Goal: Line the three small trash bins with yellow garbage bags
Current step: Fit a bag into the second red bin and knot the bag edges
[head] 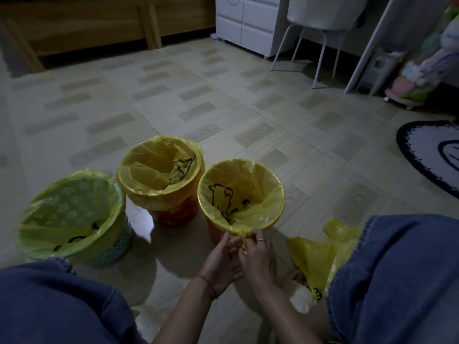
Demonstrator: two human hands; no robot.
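Floor [223, 100]: carries all three bins.
Green bin [72, 214]: already lined.
Far orange bin [161, 175]: already lined.
Near orange bin [241, 194]: bag over rim, slack being gathered.
Left hand [221, 259], right hand [255, 254]: both pinching that slack at the near rim.
Spare yellow bag [315, 254]: unused beside the knee.

Three small round trash bins are seen on the tiled floor: one pale green perforated plastic bin [113, 247] and two orange-red plastic bins [173, 216] [215, 230]. Three thin yellow plastic garbage bags are fitted in them, one in each [67, 214] [151, 167] [258, 192]. One more loose yellow plastic bag [315, 254] is counted on the floor. Two bare hands [221, 259] [257, 256] are seen, with one ring and one thin wrist cord.
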